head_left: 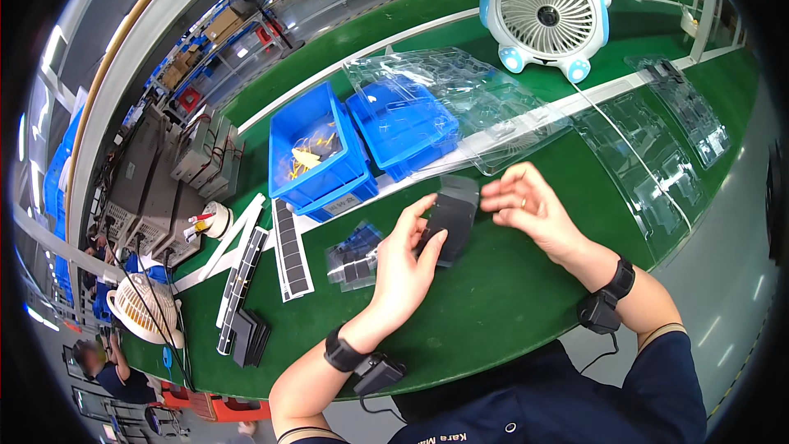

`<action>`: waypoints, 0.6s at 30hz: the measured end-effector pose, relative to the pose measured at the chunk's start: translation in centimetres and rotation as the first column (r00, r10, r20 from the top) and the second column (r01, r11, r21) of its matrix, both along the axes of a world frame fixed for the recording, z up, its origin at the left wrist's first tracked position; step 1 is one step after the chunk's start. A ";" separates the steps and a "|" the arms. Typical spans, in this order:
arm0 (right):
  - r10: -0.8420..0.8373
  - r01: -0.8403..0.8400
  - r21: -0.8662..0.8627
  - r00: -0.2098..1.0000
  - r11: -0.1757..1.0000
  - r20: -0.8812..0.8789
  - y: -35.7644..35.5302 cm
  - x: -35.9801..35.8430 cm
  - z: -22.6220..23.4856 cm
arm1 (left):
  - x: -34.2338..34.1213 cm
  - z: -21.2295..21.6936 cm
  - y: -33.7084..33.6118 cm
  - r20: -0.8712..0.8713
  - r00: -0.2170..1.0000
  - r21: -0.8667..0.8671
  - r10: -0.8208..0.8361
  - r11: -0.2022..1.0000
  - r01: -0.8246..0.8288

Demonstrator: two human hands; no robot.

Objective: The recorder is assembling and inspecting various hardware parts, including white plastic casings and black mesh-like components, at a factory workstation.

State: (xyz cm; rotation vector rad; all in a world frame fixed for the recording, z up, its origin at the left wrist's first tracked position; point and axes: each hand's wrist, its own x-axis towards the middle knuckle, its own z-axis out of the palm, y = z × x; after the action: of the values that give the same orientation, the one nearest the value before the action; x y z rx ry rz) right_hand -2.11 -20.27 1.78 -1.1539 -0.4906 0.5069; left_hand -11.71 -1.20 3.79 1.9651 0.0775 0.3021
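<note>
My left hand (404,259) grips a thin black rectangular sheet (454,218) by its left side, thumb on the near edge. A translucent grey film strip sticks out at the sheet's far end. Just right of it, my right hand (534,212) is raised with its fingers loosely curled and apart; nothing shows in them. Left of my left hand, a small pile of clear films with dark squares (355,259) lies on the green table (485,304). Farther left are a white strip of black rectangles (292,251), a similar strip (242,289) and a stack of black flat pieces (250,337).
Two blue bins (316,185) (411,136) stand beyond my hands, one holding yellow bits. Clear plastic trays (493,103) lean over the right bin; more trays (633,156) lie right. A white-blue fan (546,16) stands far back, a smaller fan (146,310) left.
</note>
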 end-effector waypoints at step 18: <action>0.339 -0.327 -0.095 0.923 0.940 0.183 1.7 -1.8 -0.7 | -2.3 -0.4 0.5 -0.041 0.990 0.402 -0.134 0.905 0.139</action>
State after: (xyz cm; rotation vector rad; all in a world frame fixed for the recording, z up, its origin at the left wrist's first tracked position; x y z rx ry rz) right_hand -3.87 -18.60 1.04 -1.1927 -0.8583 0.7098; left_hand -13.99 -0.74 3.37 2.3718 -0.1253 0.2252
